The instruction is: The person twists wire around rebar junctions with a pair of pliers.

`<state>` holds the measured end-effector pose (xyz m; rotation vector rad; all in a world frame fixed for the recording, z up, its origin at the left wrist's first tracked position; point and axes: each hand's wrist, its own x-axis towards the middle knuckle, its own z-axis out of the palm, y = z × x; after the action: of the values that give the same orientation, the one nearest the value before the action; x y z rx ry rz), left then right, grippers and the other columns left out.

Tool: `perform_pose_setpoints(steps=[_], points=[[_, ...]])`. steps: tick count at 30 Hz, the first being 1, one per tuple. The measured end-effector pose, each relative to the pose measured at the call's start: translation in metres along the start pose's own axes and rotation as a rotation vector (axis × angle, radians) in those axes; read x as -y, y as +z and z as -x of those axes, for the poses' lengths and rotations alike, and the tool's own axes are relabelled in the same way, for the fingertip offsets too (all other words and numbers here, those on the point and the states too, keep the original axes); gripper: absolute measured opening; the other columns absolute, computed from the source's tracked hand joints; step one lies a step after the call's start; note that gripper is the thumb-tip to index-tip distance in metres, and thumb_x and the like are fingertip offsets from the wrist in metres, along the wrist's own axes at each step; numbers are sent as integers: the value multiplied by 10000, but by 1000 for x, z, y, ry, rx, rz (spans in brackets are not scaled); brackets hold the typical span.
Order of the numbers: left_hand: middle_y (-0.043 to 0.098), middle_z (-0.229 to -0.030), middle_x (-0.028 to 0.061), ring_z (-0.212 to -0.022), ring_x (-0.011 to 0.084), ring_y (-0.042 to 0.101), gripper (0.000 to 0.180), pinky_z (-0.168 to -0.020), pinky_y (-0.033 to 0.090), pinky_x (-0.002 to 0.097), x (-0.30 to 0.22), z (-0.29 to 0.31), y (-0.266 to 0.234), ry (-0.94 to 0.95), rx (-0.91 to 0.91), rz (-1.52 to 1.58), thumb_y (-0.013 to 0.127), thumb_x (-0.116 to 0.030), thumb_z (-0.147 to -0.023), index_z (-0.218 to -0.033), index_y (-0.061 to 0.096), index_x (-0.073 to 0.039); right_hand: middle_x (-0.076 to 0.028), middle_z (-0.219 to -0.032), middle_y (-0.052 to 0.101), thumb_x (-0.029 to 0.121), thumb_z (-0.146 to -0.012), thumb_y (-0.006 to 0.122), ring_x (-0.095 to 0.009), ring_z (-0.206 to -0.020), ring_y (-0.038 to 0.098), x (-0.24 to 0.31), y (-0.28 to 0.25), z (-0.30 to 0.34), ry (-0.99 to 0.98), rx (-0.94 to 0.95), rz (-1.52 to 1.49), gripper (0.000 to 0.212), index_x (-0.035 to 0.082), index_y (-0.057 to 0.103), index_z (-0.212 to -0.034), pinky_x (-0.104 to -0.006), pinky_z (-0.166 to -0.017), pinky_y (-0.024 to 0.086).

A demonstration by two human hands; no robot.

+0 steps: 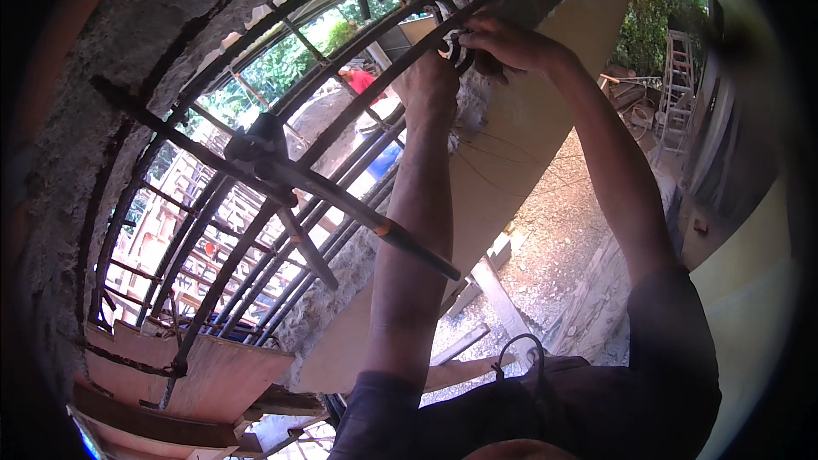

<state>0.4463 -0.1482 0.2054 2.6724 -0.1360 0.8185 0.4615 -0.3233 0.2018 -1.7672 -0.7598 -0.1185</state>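
Note:
My left hand (429, 77) is raised, closed in a fist against the steel reinforcing bars (375, 94); what lies inside its fingers is hidden. Just right of it, my right hand (509, 44) curls its fingers beside a dark bent bar end (452, 43). Its fingertips are pressed together, and anything small between them cannot be made out. A long-handled tool like nippers (341, 196) hangs by its dark head on the bar cage, left of my left forearm, its two handles spread downward. Thin wires (494, 158) stick out below my hands.
Rough broken concrete (68, 204) surrounds the bar cage. A pale board (511, 136) slants behind my arms. Plywood (196, 366) lies at lower left. A ladder (677, 89) leans at far right above gravelly ground (554, 213). Beyond the bars, a person in red (360, 81) is partly visible.

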Motion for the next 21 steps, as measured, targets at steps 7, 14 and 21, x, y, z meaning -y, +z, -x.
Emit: perform_pose_setpoints(steps=[7,14,21], points=[[683,-1222,121,-1152,278,648,413,-925,493,411,0,-15,8,24,-4,34,636,-127,-811,-1202,673,-255,-122,-838,692,274,-980,572,-201,-643,690,-29,14,-6,-135,-319,120,367,97,593,-1301,-325,-536,513],[694,-1211,108,-1112,262,668,441,-898,506,391,11,-20,1,23,79,41,605,-113,-803,-1183,703,-315,-133,-899,722,280,-923,667,-270,-775,716,-14,45,6,-210,-764,590,324,168,673,-1227,-394,-717,551],[728,-1054,100,-929,190,683,312,-829,511,360,11,-36,18,3,155,208,540,-187,-920,-1185,704,-213,-79,-846,732,236,-887,703,-237,-753,709,-25,37,26,-211,-734,356,212,155,720,-1083,-366,-694,540]])
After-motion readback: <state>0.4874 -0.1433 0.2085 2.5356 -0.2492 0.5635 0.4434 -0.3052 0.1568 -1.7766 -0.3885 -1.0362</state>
